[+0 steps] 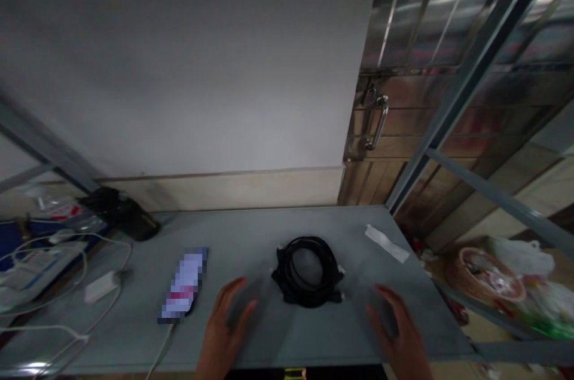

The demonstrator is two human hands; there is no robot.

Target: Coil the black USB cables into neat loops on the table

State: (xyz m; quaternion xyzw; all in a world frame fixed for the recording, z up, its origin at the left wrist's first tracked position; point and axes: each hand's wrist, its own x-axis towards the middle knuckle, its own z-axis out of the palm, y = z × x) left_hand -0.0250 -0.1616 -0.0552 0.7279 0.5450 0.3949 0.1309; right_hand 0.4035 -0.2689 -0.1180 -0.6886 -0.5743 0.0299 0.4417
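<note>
A coiled black cable (329,266) lies in a ring on the grey table (251,230), with small connector ends sticking out at its sides. To the left of the coil is my left hand (226,323), its thumb and fingers apart and nothing between them. My right hand (399,329) is on the other side, lower right of the coil, also with thumb and fingers spread. Neither hand touches the cable.
A phone (185,284) with a lit screen lies left, a white cord (161,350) plugged in. Further left are a white charger (102,286) and a dark cylindrical item (130,218). A white strip (386,242) lies back right. Metal posts (448,117) frame the table.
</note>
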